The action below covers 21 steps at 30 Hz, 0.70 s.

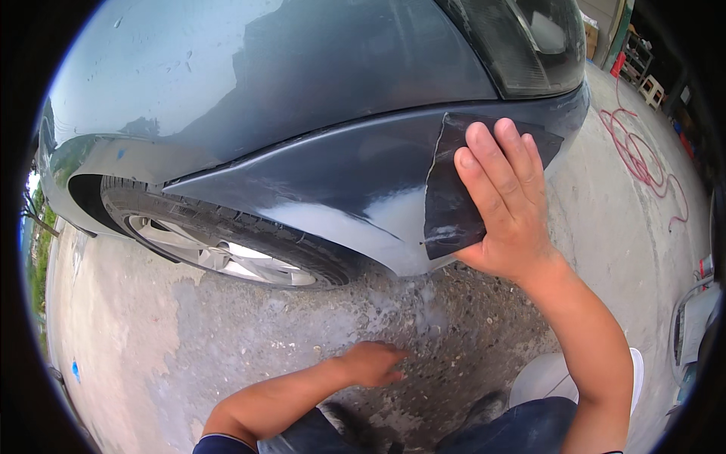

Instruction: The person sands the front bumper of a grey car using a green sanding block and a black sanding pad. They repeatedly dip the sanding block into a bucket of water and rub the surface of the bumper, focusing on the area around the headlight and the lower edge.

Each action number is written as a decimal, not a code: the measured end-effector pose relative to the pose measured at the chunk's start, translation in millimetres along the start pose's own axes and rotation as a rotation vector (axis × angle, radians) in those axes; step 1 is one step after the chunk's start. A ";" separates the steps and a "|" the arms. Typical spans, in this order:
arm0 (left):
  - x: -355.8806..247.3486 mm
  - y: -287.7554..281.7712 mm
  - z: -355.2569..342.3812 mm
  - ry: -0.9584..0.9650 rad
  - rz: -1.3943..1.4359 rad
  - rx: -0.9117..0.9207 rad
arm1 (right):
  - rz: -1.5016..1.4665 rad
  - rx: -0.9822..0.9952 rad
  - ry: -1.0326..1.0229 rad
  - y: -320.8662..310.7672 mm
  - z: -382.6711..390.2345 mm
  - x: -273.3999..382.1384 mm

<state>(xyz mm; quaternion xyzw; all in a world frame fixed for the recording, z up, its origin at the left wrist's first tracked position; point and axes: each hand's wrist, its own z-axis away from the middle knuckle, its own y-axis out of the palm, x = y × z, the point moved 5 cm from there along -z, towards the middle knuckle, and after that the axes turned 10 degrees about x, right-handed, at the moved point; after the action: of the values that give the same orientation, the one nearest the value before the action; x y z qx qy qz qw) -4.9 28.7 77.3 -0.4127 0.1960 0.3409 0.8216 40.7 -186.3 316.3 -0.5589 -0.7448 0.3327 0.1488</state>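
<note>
My right hand holds a black sheet of sandpaper flat against the corner of a dark car bumper, its fingers stretched over the sheet and its thumb at the lower edge. Left of the sheet the paint is worn to pale patches. The surface under the sandpaper is hidden. Lower down, my left hand hangs over the ground with nothing in it, fingers loosely bent and partly apart. The headlight lies above the bumper, and the front wheel is on the left.
Under my right forearm is a white, rounded object, partly hidden. A red hose lies coiled on the concrete at the right. Farther back stand a white stool and a shelf. Another light-coloured object is at the right rim.
</note>
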 end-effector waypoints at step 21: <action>-6.4 6.2 4.8 0.034 -0.010 -0.020 | 0.037 0.083 -0.074 -2.1 -20.1 22.0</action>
<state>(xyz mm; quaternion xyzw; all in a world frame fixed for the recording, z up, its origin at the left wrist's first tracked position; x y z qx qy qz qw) -13.5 32.6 80.6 -0.4278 0.2044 0.3317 0.8156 43.8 -159.4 329.1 -0.5533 -0.7249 0.3863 0.1381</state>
